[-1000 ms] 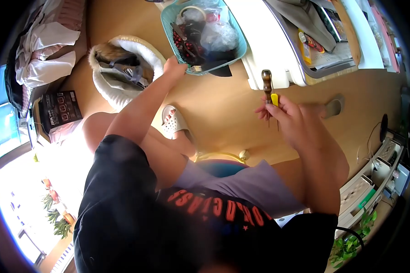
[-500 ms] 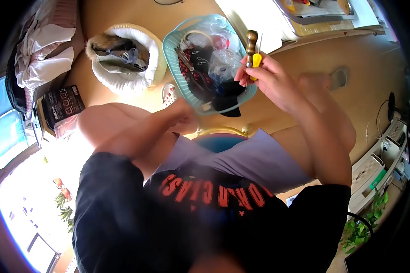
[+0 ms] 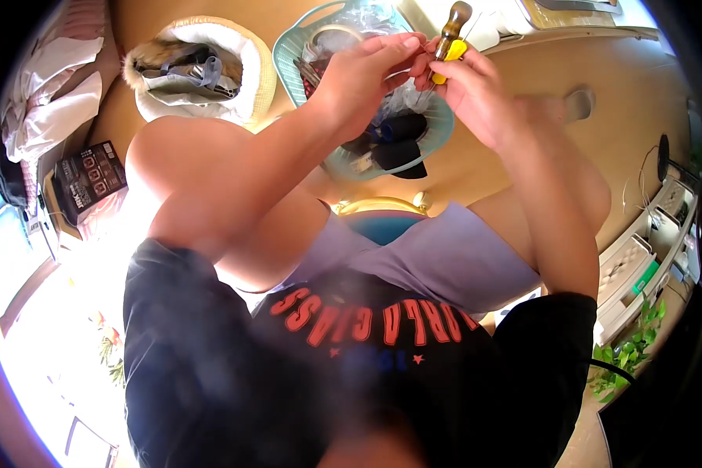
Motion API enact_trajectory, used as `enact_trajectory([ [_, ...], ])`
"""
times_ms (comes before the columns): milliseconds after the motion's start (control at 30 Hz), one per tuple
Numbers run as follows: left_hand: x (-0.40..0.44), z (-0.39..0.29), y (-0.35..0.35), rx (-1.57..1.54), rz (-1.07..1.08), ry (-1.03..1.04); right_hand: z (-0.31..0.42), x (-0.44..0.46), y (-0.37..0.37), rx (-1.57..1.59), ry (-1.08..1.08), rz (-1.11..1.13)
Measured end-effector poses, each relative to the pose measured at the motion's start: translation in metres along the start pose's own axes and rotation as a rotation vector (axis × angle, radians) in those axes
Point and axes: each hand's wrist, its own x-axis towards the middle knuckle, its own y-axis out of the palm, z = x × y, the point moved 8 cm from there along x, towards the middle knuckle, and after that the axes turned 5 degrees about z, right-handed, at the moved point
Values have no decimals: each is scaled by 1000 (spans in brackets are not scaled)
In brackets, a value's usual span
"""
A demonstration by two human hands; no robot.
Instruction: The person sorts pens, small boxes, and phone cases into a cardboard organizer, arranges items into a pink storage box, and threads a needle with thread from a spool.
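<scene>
My right hand (image 3: 476,90) is closed around two awl-like hand tools above the basket. One has a turned dark wooden handle (image 3: 454,27) pointing up. The other has a yellow handle (image 3: 450,61), with a thin metal shaft showing beyond it. A thin metal tip also sticks out below the fingers. Close beside the tools, my left hand (image 3: 374,78) has its thumb and fingers pinched together; whatever they hold is too small to name. Under both hands stands a light-blue plastic basket (image 3: 288,43) containing clear plastic bags, dark cloth and a black rolled item (image 3: 402,129).
Left of the basket is a white fluffy-lined container (image 3: 249,78) with grey items inside. A black printed box (image 3: 93,179) lies farther left. The yellow-rimmed stool (image 3: 382,205) shows between my legs. A table edge (image 3: 569,35) runs along the upper right.
My left hand has risen from beside my knee to meet the right hand, its fingers now pinched near the tools. The right hand has moved slightly up and right, tilting the tools.
</scene>
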Motion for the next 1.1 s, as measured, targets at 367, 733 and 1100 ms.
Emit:
enact_trajectory([
  [367, -1, -28, -53, -17, -281, 171, -15, 1, 7, 79, 245, 34],
  [733, -24, 17, -99, 261, -412, -78, -105, 8, -56, -280, 503, -122],
  [1100, -37, 27, -121, 351, -366, -135, -160, 25, -65, -1226, 448, 51],
])
